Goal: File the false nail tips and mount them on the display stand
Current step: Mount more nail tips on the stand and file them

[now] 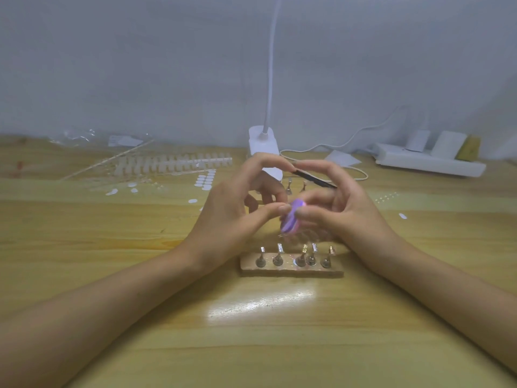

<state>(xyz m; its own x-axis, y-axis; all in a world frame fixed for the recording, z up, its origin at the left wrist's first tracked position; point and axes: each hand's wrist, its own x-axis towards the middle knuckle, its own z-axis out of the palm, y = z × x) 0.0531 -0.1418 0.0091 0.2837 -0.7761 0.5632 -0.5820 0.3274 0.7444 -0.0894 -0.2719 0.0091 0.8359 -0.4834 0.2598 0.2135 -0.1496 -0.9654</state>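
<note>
One wooden table (pixel 112 275), grey wall (pixel 140 65) behind; right fingers (pixel 307 215) pinch a purple file (pixel 291 222), left fingers (pixel 265 214) curled, hold unclear.

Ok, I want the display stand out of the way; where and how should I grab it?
I'd pinch the display stand by its base's short ends, coming in low from left and right: the five upright holders crowd its top, while the ends are bare.
</note>
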